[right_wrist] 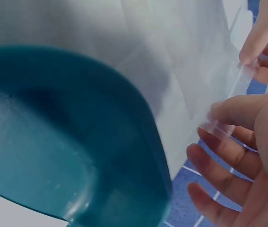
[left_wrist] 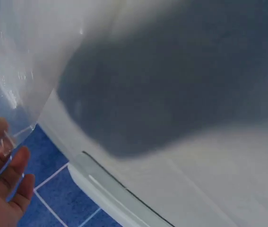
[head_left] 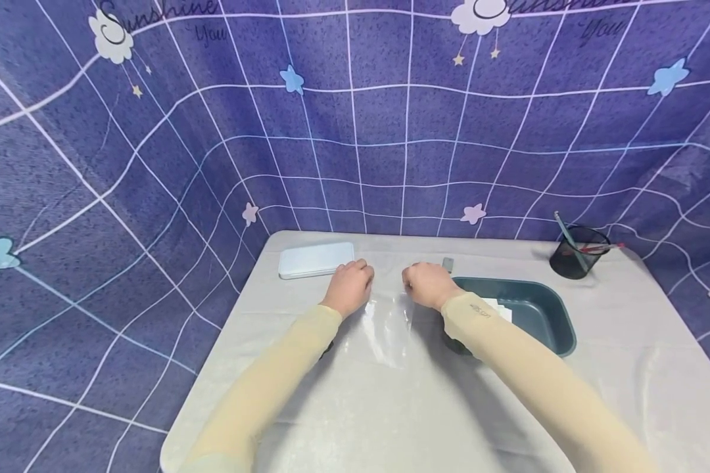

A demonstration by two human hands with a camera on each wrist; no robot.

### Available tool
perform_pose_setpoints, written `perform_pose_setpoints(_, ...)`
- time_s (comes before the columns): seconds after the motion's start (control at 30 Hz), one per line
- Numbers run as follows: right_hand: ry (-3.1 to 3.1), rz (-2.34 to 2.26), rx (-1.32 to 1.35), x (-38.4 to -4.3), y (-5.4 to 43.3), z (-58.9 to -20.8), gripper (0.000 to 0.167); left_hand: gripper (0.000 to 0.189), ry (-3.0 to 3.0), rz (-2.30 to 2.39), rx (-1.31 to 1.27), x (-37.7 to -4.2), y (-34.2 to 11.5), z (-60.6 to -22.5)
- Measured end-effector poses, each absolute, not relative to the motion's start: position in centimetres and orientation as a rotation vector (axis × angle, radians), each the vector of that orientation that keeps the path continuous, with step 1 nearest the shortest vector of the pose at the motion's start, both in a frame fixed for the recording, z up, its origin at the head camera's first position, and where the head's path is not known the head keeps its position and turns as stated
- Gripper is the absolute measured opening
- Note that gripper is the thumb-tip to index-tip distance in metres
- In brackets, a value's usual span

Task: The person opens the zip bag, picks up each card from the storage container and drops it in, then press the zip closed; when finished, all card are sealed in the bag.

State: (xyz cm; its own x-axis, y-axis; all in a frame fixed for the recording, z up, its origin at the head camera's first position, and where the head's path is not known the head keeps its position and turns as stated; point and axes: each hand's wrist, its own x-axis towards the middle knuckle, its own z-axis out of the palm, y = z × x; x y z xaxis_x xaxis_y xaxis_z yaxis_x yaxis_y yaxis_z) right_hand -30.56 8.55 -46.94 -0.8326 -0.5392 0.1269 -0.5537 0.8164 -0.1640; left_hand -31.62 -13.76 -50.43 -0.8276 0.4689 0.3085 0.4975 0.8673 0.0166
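A clear plastic bag (head_left: 387,332) hangs stretched between both hands above the white table, its upper edge held at two places. At its left corner, my left hand (head_left: 350,289) pinches the film between thumb and fingers. The other end of that edge is pinched by my right hand (head_left: 430,284), whose remaining fingers spread loosely in the right wrist view. Crinkled shiny film (left_wrist: 18,75) fills the upper left of the left wrist view. Beside my right hand stands a dark teal basin (head_left: 544,322) with white pieces (head_left: 499,309) in it, partly hidden by the sleeve.
A pale blue flat case (head_left: 316,260) lies at the back left of the table (head_left: 378,420). A black mesh pen holder (head_left: 570,259) with pens is at the back right. A small grey item (head_left: 448,264) lies behind the basin. Something dark (head_left: 327,349) shows under the left forearm.
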Motion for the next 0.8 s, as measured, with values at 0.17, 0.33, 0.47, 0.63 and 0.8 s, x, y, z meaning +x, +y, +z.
perform_pose_setpoints(0.17,-2.82,0.379,0.898,-29.8,9.6,-45.8,0.013,0.01,-2.649,-0.273,-0.757,-31.7,-13.9,-49.6)
perform_pose_setpoints(0.33,-2.685,0.426,0.872,-28.6,10.4,-44.5,0.007,0.007,-2.606,-0.394,-0.773,-30.9,-13.6,-47.9)
perform_pose_setpoints(0.47,-2.586,0.493,0.83,-27.3,11.0,-43.8,0.003,0.006,-2.554,-0.482,-0.781,-29.8,-13.3,-46.3)
perform_pose_setpoints(0.63,-2.441,0.543,0.775,-25.4,11.7,-43.4,0.005,0.009,-2.445,-0.563,-0.811,-28.2,-12.7,-44.6)
perform_pose_setpoints(0.8,-2.313,0.553,0.778,-23.8,12.1,-43.1,0.005,0.008,-2.323,-0.59,-0.853,-26.7,-12.0,-43.5)
